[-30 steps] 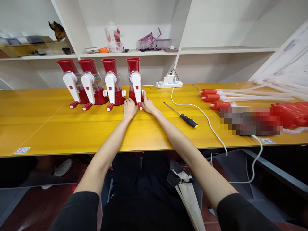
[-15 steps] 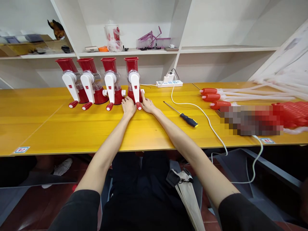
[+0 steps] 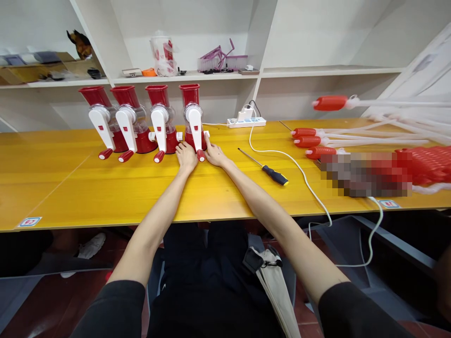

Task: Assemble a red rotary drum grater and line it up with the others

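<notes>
Several red-and-white rotary graters stand upright in a row on the table, cranks hanging down toward me. At the right end of the row, one rotary grater (image 3: pixel 193 119) is between my hands. My left hand (image 3: pixel 186 156) touches the left side of its red base, fingers partly hidden behind it. My right hand (image 3: pixel 214 154) is at the right side, with a finger at the white knob (image 3: pixel 206 134). Just left of my hands stands another rotary grater (image 3: pixel 160 123). Right of my right hand, a screwdriver (image 3: pixel 275 175) with a black and yellow handle lies on the table.
A power strip (image 3: pixel 246 122) sits at the back, its white cable (image 3: pixel 299 165) looping over the front edge. At the right lie red siphon pumps (image 3: pixel 307 142) with clear tubes, beside a blurred-out patch. Shelves (image 3: pixel 331 72) with assorted items rise behind the yellow table (image 3: pixel 105 197).
A red siphon pump with its tube now shows raised at the upper right. The view has shifted slightly; my hands keep their place at the rotary grater.
</notes>
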A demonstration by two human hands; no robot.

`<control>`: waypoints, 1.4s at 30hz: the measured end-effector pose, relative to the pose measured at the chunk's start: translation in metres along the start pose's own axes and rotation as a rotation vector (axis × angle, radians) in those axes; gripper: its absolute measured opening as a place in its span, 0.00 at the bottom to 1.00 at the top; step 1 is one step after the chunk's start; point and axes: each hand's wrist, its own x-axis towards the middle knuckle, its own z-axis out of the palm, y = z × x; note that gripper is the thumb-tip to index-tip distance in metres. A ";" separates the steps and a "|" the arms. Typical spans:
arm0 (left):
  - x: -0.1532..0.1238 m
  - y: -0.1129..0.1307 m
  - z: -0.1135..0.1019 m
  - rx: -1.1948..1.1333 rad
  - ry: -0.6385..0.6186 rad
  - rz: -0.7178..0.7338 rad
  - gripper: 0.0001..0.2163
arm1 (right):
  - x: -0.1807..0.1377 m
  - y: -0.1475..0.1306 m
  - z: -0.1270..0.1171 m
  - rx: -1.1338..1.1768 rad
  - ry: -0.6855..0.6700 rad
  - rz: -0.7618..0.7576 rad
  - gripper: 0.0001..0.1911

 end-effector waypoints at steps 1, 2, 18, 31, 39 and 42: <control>-0.003 0.001 0.000 0.010 0.003 0.007 0.27 | -0.002 -0.004 -0.001 -0.009 0.001 0.006 0.41; -0.007 0.001 -0.001 0.019 -0.001 0.013 0.27 | -0.004 -0.007 -0.002 -0.018 0.005 0.014 0.40; -0.070 -0.002 -0.041 -0.448 -0.409 0.745 0.27 | -0.110 -0.018 -0.048 0.373 -0.065 -0.338 0.23; -0.058 0.003 -0.033 -0.827 -0.704 0.732 0.22 | -0.111 -0.030 -0.051 0.506 -0.122 -0.298 0.21; -0.058 0.001 -0.028 -0.699 -0.531 0.581 0.29 | -0.106 -0.029 -0.047 0.459 -0.117 -0.170 0.24; -0.062 0.002 -0.030 -0.702 -0.527 0.571 0.31 | -0.106 -0.030 -0.049 0.464 -0.122 -0.171 0.26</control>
